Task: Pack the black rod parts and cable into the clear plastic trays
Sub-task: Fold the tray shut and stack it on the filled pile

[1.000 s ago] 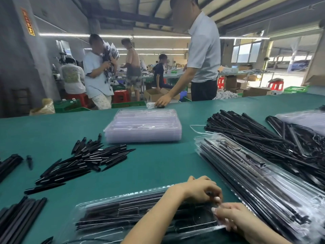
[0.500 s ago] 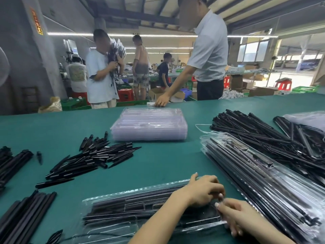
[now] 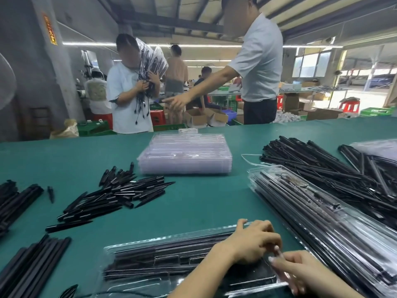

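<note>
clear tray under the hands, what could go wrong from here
1. Both hands, left hand and right hand, work at the right end of the clear tray; its far left end is unheld and may lift or slide.
2. The packed trays lie close on the right, so an elbow could knock them.
3. The loose black rod parts could roll if bumped.

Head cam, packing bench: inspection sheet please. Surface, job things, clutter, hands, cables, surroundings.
Surface: green table.
Job's things: clear tray holding black rods, under both hands; filled trays stacked at right; empty tray stack centre.
Clutter: loose pointed parts; rod bundles left; rod heap right.
Grippers: left hand and right hand curled at the tray's right end; grasp unclear.
Cables: white cable beside the heap.
Surroundings: workers, cartons, red stools behind.
</note>
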A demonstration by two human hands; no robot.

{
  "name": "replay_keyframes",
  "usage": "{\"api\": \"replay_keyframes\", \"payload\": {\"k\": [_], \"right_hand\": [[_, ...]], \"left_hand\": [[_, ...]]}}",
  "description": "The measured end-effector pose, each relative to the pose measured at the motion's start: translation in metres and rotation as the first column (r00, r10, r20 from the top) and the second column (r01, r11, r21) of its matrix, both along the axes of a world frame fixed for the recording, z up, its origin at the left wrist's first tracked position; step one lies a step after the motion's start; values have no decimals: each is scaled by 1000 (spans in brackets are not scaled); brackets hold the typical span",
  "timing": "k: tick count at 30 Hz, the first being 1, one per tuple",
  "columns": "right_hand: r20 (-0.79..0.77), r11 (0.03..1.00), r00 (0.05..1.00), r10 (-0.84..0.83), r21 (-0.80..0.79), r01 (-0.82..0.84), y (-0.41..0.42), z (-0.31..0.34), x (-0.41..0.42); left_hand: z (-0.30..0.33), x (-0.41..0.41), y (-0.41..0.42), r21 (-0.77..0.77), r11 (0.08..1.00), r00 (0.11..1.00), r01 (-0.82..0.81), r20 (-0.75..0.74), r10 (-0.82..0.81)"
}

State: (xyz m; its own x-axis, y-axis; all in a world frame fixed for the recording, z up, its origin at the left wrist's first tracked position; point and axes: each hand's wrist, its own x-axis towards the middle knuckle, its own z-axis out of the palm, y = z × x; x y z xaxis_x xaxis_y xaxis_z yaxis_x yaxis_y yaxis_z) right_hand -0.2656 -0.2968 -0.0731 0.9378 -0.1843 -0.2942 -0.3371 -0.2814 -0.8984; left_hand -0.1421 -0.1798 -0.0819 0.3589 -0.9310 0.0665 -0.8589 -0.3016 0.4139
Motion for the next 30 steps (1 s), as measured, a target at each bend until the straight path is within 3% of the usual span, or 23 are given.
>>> {"api": "replay_keyframes", "payload": {"k": [11,17,26,28,30], "right_hand": [[89,993,989,-121,14,120,6,-9,0],[91,991,993,-79,-100,88,9,-8,3],[60,982,991,-118,-141,126,13,0,-4],[56,959,993,-106,-259,117,15,6,-5],[56,801,996,-76,-591,95,17,10,-8]], "left_hand": [[0,-2,-1,8,1000,1000,4,-16,-4],[7,0,9,-77,994,996,-77,-55,73],[20,6,128,-82,957,956,-278,74,284],[15,1,162,-25,947,942,-320,101,321],[9,-6,188,65,937,933,-342,142,331]]}}
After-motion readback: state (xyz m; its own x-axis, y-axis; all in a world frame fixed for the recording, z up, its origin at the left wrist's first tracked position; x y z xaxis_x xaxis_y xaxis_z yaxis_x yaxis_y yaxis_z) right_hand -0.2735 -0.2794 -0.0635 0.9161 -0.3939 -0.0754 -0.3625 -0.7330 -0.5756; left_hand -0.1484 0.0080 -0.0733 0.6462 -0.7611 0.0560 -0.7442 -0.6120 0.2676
